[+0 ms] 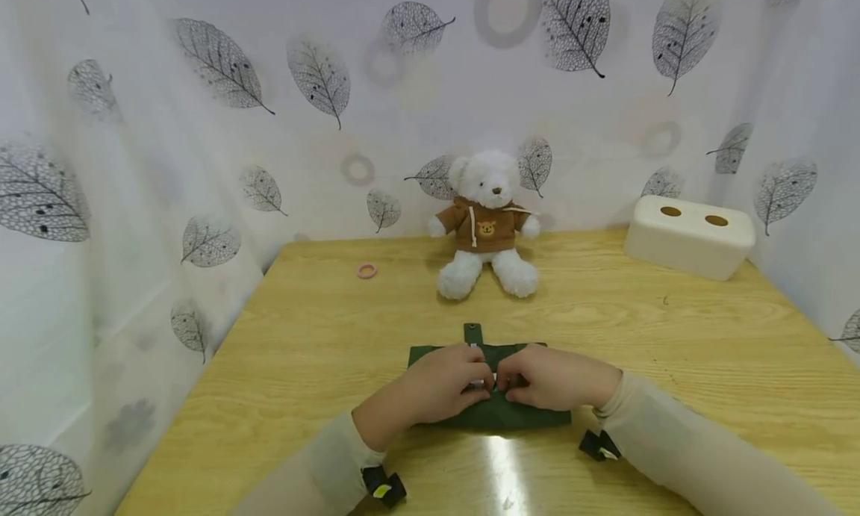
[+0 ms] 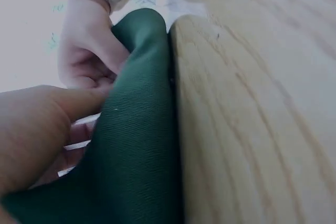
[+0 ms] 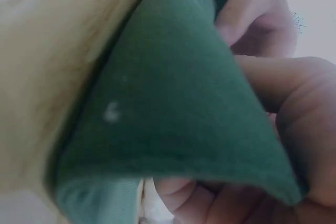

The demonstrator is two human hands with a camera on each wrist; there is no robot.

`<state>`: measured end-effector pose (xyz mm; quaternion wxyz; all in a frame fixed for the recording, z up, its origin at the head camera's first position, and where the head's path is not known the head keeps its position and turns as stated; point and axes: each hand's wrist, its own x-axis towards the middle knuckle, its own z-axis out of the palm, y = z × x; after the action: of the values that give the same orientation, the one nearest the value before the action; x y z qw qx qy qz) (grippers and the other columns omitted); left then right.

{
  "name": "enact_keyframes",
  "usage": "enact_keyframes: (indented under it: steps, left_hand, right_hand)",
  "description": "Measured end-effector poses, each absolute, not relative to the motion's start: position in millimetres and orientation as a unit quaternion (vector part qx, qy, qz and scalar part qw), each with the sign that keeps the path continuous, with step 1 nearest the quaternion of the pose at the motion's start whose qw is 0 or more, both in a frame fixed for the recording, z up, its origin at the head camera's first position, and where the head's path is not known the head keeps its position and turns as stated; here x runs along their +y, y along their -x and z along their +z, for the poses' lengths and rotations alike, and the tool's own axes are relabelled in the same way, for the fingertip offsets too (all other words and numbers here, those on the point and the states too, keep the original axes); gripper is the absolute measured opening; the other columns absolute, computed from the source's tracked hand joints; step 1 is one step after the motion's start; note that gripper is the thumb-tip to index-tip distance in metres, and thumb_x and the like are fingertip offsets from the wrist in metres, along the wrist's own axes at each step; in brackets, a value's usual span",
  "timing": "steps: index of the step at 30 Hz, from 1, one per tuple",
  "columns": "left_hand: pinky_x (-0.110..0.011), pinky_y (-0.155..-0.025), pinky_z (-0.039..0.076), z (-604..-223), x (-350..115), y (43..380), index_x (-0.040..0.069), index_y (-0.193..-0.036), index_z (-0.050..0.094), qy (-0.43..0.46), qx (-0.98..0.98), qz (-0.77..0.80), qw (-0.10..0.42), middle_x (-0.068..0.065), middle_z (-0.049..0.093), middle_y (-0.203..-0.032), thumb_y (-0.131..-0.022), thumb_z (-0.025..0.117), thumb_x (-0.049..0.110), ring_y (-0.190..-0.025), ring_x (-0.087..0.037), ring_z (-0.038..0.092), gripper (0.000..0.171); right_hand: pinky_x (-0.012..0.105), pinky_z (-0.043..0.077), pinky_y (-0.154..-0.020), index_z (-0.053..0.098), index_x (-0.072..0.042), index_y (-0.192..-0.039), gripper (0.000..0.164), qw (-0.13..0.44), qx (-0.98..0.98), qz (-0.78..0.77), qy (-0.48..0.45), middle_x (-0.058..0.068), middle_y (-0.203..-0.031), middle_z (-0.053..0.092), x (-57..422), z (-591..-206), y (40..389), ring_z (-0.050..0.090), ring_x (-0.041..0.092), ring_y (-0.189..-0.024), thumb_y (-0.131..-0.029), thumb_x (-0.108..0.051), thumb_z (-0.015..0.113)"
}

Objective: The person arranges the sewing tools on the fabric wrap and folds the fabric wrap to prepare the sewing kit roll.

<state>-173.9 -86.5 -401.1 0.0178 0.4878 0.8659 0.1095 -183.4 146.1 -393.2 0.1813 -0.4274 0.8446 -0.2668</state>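
A dark green cloth pouch (image 1: 504, 420) lies on the table in front of me, its strap with a metal snap (image 1: 473, 332) pointing away toward the bear. My left hand (image 1: 445, 383) and right hand (image 1: 554, 375) meet at its middle, each pinching the cloth with curled fingers. In the left wrist view, the left thumb is on the near side of the green cloth (image 2: 137, 119) and fingers show behind it. The right wrist view has the raised cloth (image 3: 157, 93) bent between table and hand. A small whitish bit (image 1: 478, 384) shows between the hands; its kind is unclear.
A white teddy bear (image 1: 489, 228) in a brown hoodie sits at the back of the wooden table (image 1: 322, 337). A pink ring (image 1: 366, 271) lies to its left. At the back right stands a cream box with two holes (image 1: 690, 240). Leaf-print curtains (image 1: 416, 98) surround the table.
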Motion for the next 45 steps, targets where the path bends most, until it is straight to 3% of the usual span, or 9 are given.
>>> enact_keyframes:
  steps: [4,6,10,17,24,28,34,40,45]
  left_hand:
    - [-0.020,-0.078,0.046,-391.4,-91.1,164.6,0.025,-0.104,0.075,-0.537,0.842,-0.004,-0.057,0.010,0.062,-0.099,-0.093,0.069,0.050,-0.087,-0.007,0.055,0.027]
    - [-0.022,-0.071,0.043,-389.1,-92.8,160.1,0.026,-0.109,0.073,-0.532,0.844,-0.037,-0.053,0.011,0.062,-0.101,-0.089,0.070,0.057,-0.088,-0.008,0.055,0.037]
    - [-0.025,-0.075,0.047,-393.1,-93.6,154.5,0.025,-0.117,0.067,-0.498,0.866,-0.035,-0.026,0.009,0.061,-0.109,-0.084,0.075,0.058,-0.093,-0.008,0.057,0.047]
    - [-0.023,-0.082,0.051,-404.2,-89.8,153.0,0.021,-0.121,0.063,-0.446,0.894,0.005,0.028,0.006,0.062,-0.112,-0.089,0.077,0.042,-0.097,-0.008,0.059,0.041]
    - [-0.026,-0.088,0.052,-405.9,-89.7,155.6,0.016,-0.120,0.063,-0.395,0.915,0.056,0.059,0.004,0.065,-0.112,-0.092,0.073,0.036,-0.102,-0.007,0.062,0.036]
    - [-0.026,-0.089,0.051,-405.6,-90.0,157.0,0.014,-0.120,0.065,-0.385,0.918,0.066,0.066,0.004,0.063,-0.112,-0.094,0.071,0.035,-0.101,-0.007,0.061,0.034]
    - [-0.028,-0.091,0.050,-403.8,-90.7,158.8,0.012,-0.122,0.068,-0.379,0.921,0.065,0.058,0.000,0.058,-0.117,-0.098,0.066,0.036,-0.105,-0.013,0.055,0.034]
    - [-0.030,-0.091,0.051,-401.2,-91.1,160.8,0.011,-0.126,0.066,-0.387,0.920,0.038,0.051,-0.001,0.066,-0.115,-0.103,0.059,0.034,-0.106,-0.015,0.060,0.034]
    - [-0.031,-0.092,0.051,-401.2,-91.2,165.4,0.011,-0.127,0.066,-0.376,0.923,0.049,0.072,-0.001,0.067,-0.113,-0.105,0.055,0.033,-0.106,-0.015,0.062,0.033]
  right_hand:
    - [0.021,0.049,-0.062,0.070,-0.016,-0.098,0.008,0.170,0.851,-0.249,0.430,-0.014,-0.080,0.061,145.5,-395.1,186.7,0.054,-0.002,-0.066,-0.096,-0.009,0.068]
    - [0.021,0.048,-0.062,0.070,-0.017,-0.097,0.008,0.164,0.856,-0.242,0.427,-0.014,-0.080,0.061,145.1,-394.7,187.8,0.053,-0.002,-0.066,-0.096,-0.009,0.068]
    - [0.022,0.048,-0.062,0.070,-0.018,-0.095,0.009,0.154,0.860,-0.235,0.427,-0.014,-0.081,0.061,144.6,-394.9,188.2,0.053,-0.001,-0.066,-0.095,-0.009,0.069]
    - [0.026,0.051,-0.072,0.072,-0.022,-0.093,0.003,0.101,0.866,-0.215,0.440,-0.012,-0.092,0.059,149.9,-393.9,182.4,0.055,0.004,-0.081,-0.093,-0.022,0.075]
    - [0.035,0.047,-0.085,0.071,-0.023,-0.097,0.028,0.103,0.871,-0.184,0.444,-0.013,-0.099,0.058,150.7,-387.4,175.3,0.055,0.008,-0.093,-0.077,-0.037,0.087]
    - [0.040,0.046,-0.088,0.069,-0.021,-0.098,0.033,0.098,0.880,-0.162,0.437,-0.013,-0.100,0.060,147.6,-388.9,173.1,0.056,0.011,-0.095,-0.073,-0.030,0.090]
    - [0.035,0.051,-0.084,0.067,-0.019,-0.098,0.024,0.117,0.881,-0.184,0.420,-0.012,-0.099,0.063,146.1,-391.0,177.4,0.058,0.008,-0.092,-0.079,-0.014,0.081]
    - [0.030,0.049,-0.075,0.067,-0.021,-0.095,0.018,0.139,0.879,-0.209,0.404,-0.014,-0.094,0.064,146.4,-390.5,184.2,0.057,0.006,-0.082,-0.084,-0.012,0.078]
    - [0.030,0.048,-0.076,0.067,-0.020,-0.098,0.027,0.141,0.879,-0.209,0.405,-0.014,-0.095,0.061,146.5,-389.3,185.0,0.055,0.006,-0.083,-0.078,-0.015,0.084]
